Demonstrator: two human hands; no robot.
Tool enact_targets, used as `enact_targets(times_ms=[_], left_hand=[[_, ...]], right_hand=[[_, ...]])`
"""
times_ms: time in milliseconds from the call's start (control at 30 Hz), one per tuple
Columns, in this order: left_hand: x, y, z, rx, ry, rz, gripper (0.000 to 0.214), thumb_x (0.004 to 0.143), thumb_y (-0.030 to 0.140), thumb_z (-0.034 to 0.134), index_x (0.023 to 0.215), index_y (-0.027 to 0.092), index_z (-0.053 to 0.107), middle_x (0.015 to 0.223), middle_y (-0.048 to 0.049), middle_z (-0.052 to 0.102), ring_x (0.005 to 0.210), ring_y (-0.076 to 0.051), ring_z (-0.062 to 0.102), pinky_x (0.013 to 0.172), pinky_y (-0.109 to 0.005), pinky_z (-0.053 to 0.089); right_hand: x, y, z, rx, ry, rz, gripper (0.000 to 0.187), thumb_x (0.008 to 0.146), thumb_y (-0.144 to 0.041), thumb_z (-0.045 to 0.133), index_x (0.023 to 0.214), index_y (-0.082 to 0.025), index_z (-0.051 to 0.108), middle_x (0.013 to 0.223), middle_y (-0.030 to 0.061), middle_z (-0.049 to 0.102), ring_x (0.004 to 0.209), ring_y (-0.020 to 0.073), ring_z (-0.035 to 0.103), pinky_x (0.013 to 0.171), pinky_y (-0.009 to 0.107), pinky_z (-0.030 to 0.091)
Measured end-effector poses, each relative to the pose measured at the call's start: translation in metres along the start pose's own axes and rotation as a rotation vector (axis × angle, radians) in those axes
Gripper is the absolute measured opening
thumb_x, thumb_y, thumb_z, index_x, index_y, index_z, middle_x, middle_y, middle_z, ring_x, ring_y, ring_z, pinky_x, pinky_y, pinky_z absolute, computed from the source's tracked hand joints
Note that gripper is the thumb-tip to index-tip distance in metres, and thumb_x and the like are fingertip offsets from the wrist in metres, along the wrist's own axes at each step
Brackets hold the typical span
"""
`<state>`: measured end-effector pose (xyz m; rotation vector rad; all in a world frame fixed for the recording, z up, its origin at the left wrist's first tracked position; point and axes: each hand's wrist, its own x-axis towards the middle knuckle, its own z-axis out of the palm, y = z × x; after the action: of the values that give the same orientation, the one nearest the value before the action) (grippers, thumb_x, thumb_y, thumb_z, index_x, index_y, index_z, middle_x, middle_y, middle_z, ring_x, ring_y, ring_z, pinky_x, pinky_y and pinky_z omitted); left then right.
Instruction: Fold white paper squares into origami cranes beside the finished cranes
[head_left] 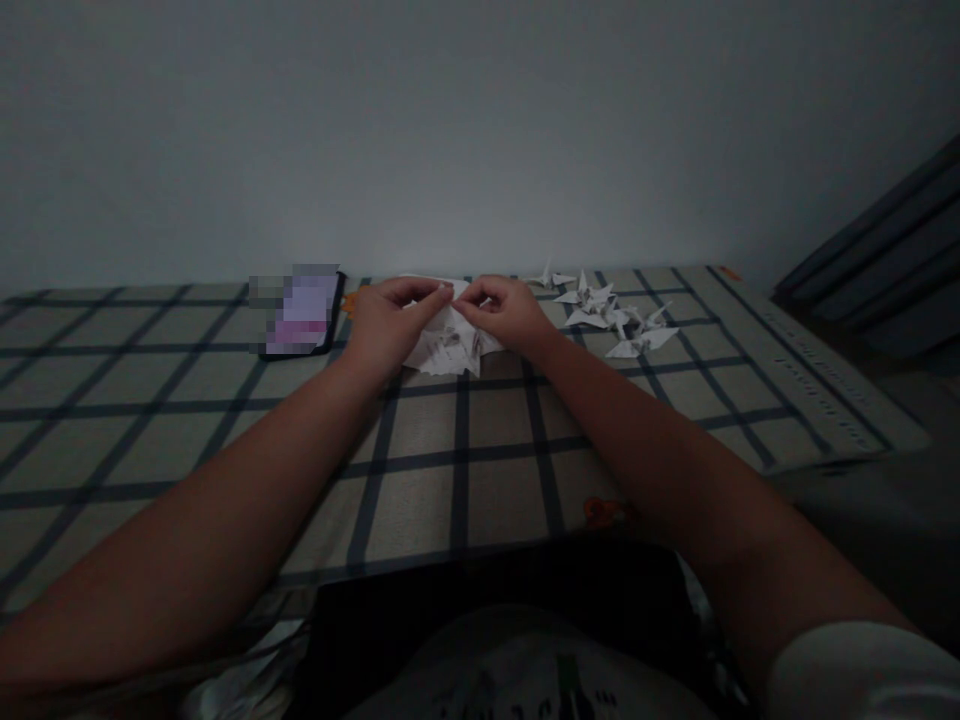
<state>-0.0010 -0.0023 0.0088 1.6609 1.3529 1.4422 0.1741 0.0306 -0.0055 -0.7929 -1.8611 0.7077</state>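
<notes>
My left hand point(384, 318) and my right hand point(504, 310) meet at the middle of the table, fingertips almost touching. Thumb and index finger of each are pinched on a small piece of folded white paper point(454, 292), mostly covered by the fingers. Just below and behind them lie loose white papers point(441, 356) with ragged edges and faint print. To the right of my right hand are several folded paper cranes point(591, 299), close together with wings spread; one paper crane point(551, 277) sits farther back, near the wall.
A phone point(304, 325) with a lit, blurred screen lies left of my left hand. A checked cloth point(420, 430) covers the table, which meets a plain wall point(480, 130). Dark folded fabric point(892, 250) hangs at the right. My lap is below the front edge.
</notes>
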Motion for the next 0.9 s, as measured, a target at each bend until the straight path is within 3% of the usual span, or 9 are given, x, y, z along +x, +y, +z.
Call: enact_targets(times_ms=[333, 533, 667, 800, 900], left_hand=[[0.0000, 0.0003, 0.0001, -0.024, -0.033, 0.026, 0.030, 0.080, 0.044, 0.071, 0.096, 0.019, 0.076, 0.101, -0.0077, 0.076, 0.095, -0.021, 0.069, 0.083, -0.031, 0.054], [0.0007, -0.0017, 0.0014, -0.066, -0.049, 0.001, 0.028, 0.081, 0.043, 0.069, 0.094, 0.019, 0.074, 0.097, -0.0070, 0.075, 0.091, -0.020, 0.069, 0.081, -0.030, 0.054], [0.0013, -0.0016, 0.0026, -0.121, -0.072, 0.006, 0.035, 0.078, 0.042, 0.072, 0.106, 0.021, 0.072, 0.106, -0.0078, 0.073, 0.097, -0.021, 0.067, 0.081, -0.030, 0.054], [-0.0011, -0.0002, 0.0057, -0.181, -0.132, -0.108, 0.045, 0.078, 0.035, 0.067, 0.122, 0.026, 0.065, 0.122, -0.0076, 0.067, 0.104, -0.023, 0.065, 0.073, -0.030, 0.056], [-0.0014, -0.0033, 0.0085, -0.251, -0.208, -0.205, 0.044, 0.075, 0.030, 0.066, 0.119, 0.025, 0.066, 0.114, -0.0076, 0.069, 0.092, -0.021, 0.067, 0.065, -0.028, 0.055]], right_hand=[[0.0011, 0.0018, 0.0006, 0.009, -0.008, 0.013, 0.022, 0.080, -0.038, 0.067, 0.083, -0.016, 0.069, 0.085, 0.0044, 0.070, 0.081, 0.0144, 0.059, 0.076, 0.028, 0.048], [0.0016, 0.0026, 0.0005, -0.007, -0.036, 0.018, 0.022, 0.082, -0.038, 0.067, 0.084, -0.017, 0.069, 0.085, 0.0043, 0.069, 0.081, 0.0147, 0.059, 0.078, 0.029, 0.048], [0.0028, 0.0036, -0.0008, -0.003, 0.032, 0.001, 0.021, 0.083, -0.037, 0.066, 0.082, -0.016, 0.067, 0.085, 0.0039, 0.067, 0.082, 0.0147, 0.059, 0.077, 0.028, 0.047], [0.0044, 0.0036, -0.0018, 0.008, 0.123, 0.015, 0.018, 0.086, -0.035, 0.066, 0.085, -0.017, 0.066, 0.088, 0.0032, 0.065, 0.085, 0.0147, 0.058, 0.081, 0.028, 0.047], [0.0052, 0.0035, -0.0021, -0.002, 0.123, 0.012, 0.015, 0.087, -0.032, 0.066, 0.088, -0.018, 0.067, 0.091, 0.0035, 0.064, 0.088, 0.0147, 0.057, 0.084, 0.029, 0.047]])
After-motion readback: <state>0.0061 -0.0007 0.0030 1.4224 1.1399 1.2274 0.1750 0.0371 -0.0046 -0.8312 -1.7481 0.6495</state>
